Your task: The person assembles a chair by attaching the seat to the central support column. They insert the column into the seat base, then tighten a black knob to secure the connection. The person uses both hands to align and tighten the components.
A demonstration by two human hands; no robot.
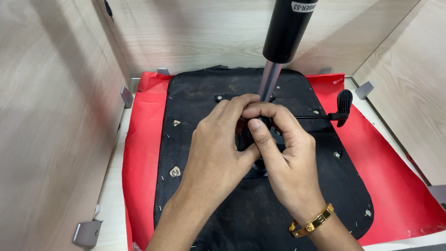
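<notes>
— What are your hands doing?

— I am pressing both together over the black mechanism (260, 162) at the foot of the gas lift column (271, 79). My left hand (218, 148) is curling its fingers (232, 109) toward the chrome rod. My right hand (283, 158) is pinching a small dark part under its thumb; what exactly it is, I cannot tell.

— Where is the seat?

— The upturned black seat base (209, 97) is lying directly beneath my fingers, on a red sheet (144, 139) inside a wooden box (51, 116). The black lever (343, 107) is sticking out to the right of my right fingers. A gold bracelet (312, 222) is sitting on my right wrist.
</notes>
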